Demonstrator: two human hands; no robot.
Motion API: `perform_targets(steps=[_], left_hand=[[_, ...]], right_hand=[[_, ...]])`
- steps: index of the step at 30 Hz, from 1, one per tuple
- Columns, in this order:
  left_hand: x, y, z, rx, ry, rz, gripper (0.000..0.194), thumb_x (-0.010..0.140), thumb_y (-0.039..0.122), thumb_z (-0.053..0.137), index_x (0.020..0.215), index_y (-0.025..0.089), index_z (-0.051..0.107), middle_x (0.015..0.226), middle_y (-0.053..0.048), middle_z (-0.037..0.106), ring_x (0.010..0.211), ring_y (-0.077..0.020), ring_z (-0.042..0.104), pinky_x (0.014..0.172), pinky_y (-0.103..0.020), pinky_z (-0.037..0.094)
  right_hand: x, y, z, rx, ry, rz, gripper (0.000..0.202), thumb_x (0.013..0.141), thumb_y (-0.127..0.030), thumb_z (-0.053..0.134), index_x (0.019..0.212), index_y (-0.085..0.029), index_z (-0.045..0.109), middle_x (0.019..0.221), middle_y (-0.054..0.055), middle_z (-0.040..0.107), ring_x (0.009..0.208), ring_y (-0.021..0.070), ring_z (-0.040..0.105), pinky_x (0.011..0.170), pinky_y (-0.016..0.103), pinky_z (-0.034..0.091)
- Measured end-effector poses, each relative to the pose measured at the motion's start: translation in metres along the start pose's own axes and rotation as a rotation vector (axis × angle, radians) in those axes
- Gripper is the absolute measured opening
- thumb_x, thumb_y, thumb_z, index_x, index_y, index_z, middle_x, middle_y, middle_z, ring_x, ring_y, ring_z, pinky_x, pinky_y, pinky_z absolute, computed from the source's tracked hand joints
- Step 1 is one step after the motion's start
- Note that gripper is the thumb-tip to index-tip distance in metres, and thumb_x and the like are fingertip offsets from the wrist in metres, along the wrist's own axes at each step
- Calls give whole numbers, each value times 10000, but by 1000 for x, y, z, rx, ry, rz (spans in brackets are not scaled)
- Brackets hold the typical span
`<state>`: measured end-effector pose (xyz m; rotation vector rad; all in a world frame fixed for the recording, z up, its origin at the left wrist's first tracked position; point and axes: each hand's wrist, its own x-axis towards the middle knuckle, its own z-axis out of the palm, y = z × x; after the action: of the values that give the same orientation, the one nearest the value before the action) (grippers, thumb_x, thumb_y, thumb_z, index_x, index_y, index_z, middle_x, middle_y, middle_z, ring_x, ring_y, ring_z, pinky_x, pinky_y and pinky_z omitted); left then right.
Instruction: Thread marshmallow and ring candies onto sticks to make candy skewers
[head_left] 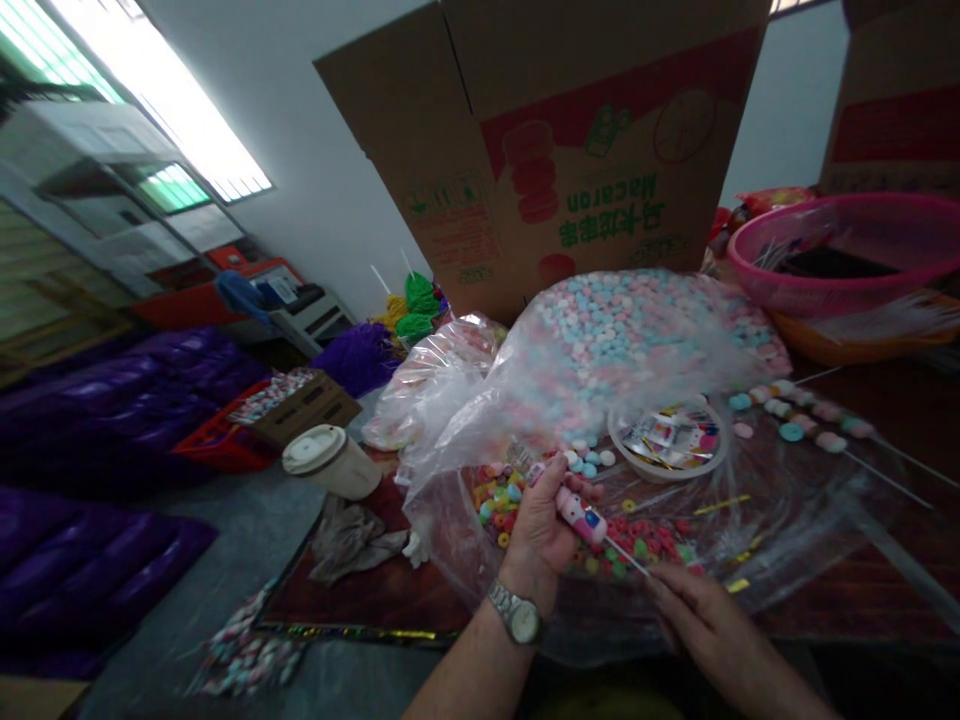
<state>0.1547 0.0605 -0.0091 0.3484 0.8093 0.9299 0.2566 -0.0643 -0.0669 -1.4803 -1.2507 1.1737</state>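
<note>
Pink candy skewer (pixel 581 515) is held in L grip (pixel 541 520), its white stick (pixel 626 555) pinched by R grip (pixel 694 605), seemingly loaded up top, bare below, w/ loose rings (pixel 637 530) left unthreaded btwn grips & loaded skewers (pixel 791 432) already laid beyond R grip on tabletop (pixel 337 600).

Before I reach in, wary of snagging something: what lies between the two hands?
In the head view: a pink printed tube's end, its white stick, and red ring candies beyond.
</note>
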Motion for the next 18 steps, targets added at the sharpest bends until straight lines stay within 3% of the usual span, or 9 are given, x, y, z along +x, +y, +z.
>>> perform_targets(steps=[5,9,12,18], left_hand=[[-8,-26,-2,24,-58,-40,366,695,400,723,572,150,486,437,42,486,433,-115,532,606,-269,496],[-13,-47,-6,205,-35,11,447,674,543,681,549,145,518,474,-5,542,493,-138,551,606,-258,472],[-13,-50,-11,338,-108,-75,532,709,631,582,521,134,548,544,-56,587,570,-170,576,631,-268,462],[-17,-43,-20,611,-230,58,525,821,592,449,679,134,660,643,-62,634,633,-179,579,661,-255,445]], right_hand=[[4,-9,9,-92,105,-145,392,914,-442,347,826,-173,618,695,55,607,644,189,552,614,275,436],[18,-11,15,-188,111,-177,362,914,-362,325,942,-163,627,805,102,657,711,214,607,657,289,470],[24,-10,18,-269,137,-198,326,896,-305,337,959,-167,625,822,112,669,747,220,620,692,295,477],[31,-14,14,-190,102,-232,292,862,-262,366,913,-166,637,842,101,655,784,220,605,693,296,472]])
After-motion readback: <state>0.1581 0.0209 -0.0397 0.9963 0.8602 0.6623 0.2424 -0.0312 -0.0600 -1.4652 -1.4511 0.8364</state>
